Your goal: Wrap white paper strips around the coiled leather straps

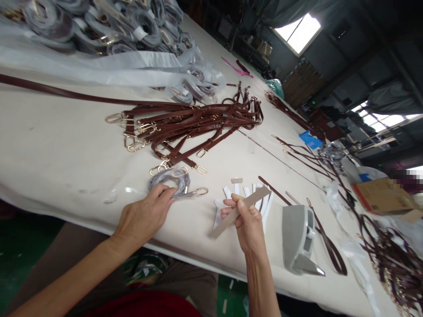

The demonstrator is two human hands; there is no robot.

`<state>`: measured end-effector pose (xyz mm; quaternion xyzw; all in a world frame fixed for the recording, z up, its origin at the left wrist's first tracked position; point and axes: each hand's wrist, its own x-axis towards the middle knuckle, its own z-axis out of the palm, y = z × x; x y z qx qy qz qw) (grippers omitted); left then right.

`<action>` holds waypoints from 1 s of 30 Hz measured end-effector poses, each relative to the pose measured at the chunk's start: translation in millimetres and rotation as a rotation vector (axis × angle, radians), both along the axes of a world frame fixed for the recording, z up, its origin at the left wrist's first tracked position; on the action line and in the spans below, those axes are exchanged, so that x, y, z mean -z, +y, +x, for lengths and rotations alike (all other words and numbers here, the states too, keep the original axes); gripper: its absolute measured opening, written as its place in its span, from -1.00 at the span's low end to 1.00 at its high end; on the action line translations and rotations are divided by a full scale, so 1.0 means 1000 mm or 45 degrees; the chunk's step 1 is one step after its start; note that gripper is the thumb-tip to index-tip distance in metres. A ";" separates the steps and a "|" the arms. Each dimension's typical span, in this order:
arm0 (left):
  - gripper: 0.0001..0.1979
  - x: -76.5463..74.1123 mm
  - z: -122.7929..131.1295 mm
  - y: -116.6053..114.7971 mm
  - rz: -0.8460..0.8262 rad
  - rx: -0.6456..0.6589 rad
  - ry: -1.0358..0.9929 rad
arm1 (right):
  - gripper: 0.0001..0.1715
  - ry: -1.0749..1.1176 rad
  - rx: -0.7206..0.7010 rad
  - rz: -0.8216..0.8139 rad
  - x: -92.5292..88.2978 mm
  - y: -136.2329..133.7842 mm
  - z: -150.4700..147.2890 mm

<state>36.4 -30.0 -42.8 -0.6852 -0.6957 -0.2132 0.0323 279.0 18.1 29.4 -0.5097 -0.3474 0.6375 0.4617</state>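
Nearest, the left hand (145,218) lies curved over a coiled strap (170,181) in grey wrap on the cream table (66,132), its grip unclear. The right hand (247,224) pinches a tan strip (257,198) above white paper strips (244,194). Just right stands a grey dispenser (295,237), perhaps for tape; brown leather straps (194,127) with gold clasps lie heaped beyond.

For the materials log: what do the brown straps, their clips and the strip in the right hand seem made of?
Straps: smooth, semi-gloss brown leather or faux leather, by their even sheen. Clips: polished gold-tone metal, by bright glints. Strip in the right hand: matte grey-beige, likely card.
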 end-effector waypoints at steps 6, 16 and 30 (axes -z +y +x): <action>-0.59 0.002 0.000 0.002 -0.124 -0.027 -0.060 | -0.65 -0.431 -0.156 0.271 -0.001 -0.010 -0.005; -0.54 -0.029 -0.014 0.003 -0.328 -0.052 -1.359 | -0.55 -0.741 -0.413 0.331 -0.008 -0.029 -0.009; -0.67 -0.055 -0.001 -0.022 -0.378 0.024 -2.423 | -0.46 -0.675 -0.758 0.050 0.009 -0.044 -0.047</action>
